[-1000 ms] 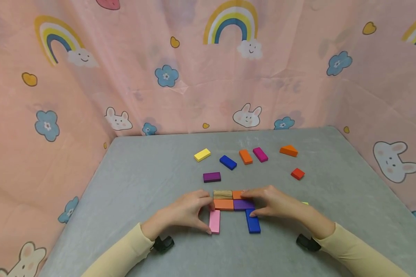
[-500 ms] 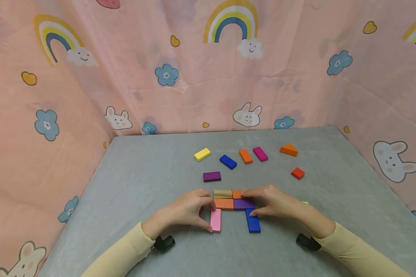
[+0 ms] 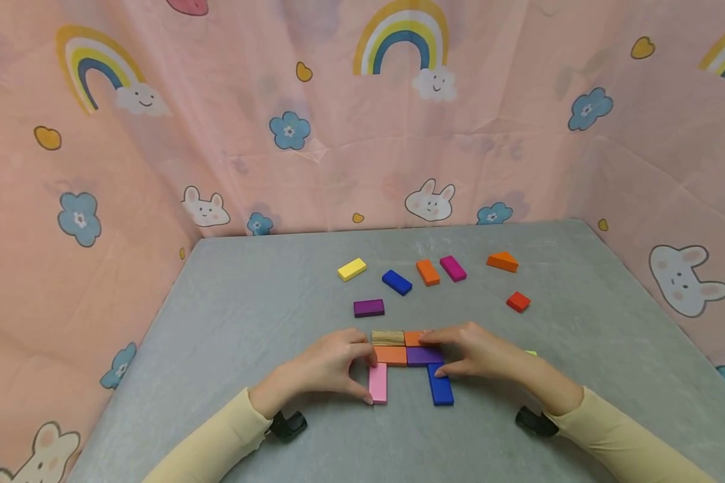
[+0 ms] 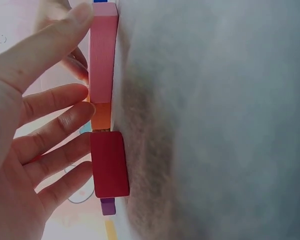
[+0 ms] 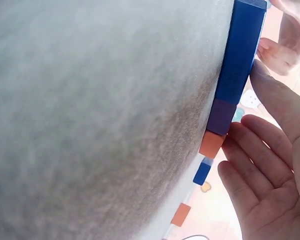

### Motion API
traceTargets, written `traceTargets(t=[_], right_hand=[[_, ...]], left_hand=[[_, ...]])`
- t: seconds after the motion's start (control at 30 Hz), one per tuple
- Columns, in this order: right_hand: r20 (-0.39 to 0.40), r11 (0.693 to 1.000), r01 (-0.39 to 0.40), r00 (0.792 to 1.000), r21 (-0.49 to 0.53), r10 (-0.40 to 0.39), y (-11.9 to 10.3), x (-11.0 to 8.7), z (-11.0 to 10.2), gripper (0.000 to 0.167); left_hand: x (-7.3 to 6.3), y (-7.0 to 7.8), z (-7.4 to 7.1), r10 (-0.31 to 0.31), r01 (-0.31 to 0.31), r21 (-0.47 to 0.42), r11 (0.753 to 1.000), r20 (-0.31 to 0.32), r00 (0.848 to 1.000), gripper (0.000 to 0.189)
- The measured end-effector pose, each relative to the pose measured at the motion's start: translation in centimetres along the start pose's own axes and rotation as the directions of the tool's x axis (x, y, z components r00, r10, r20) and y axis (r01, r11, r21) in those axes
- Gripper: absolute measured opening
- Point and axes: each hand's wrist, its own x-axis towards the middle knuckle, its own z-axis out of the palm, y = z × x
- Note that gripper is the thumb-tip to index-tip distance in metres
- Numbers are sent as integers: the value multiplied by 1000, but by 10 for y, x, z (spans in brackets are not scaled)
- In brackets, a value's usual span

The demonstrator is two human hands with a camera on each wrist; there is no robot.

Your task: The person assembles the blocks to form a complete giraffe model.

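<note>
On the grey table lies a pink block. My left hand pinches it lengthwise, thumb at its near end and a finger at its far end. The pink block meets an orange block, which lies beside a purple block. Behind these sit a wood-grain block and another orange block. My right hand rests its thumb on a blue block and its fingers on the back orange block, curving over the purple one. A red block shows beside my left fingers, hidden in the head view.
Farther back lie loose blocks: yellow, blue, orange, magenta and dark purple. An orange triangle and a small red block lie to the right. A lime piece is mostly hidden behind the right wrist.
My left hand has slid the pink block slightly to the right, under the front orange block's left part. The right hand and the other blocks have stayed in place.
</note>
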Motion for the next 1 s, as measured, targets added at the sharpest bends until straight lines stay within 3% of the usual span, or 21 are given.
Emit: traceTargets(t=[0.3,1.0], right_hand=[[0,1000,-6,1000,-4,6,0,0,1,56],[4,1000,-19,1000,11,19,0,0,0,57]], left_hand=[[0,2,0,-22,22,-11,1000,2,1000,50],[1,2,1,6,-5,16,1000,-16,1000,49]])
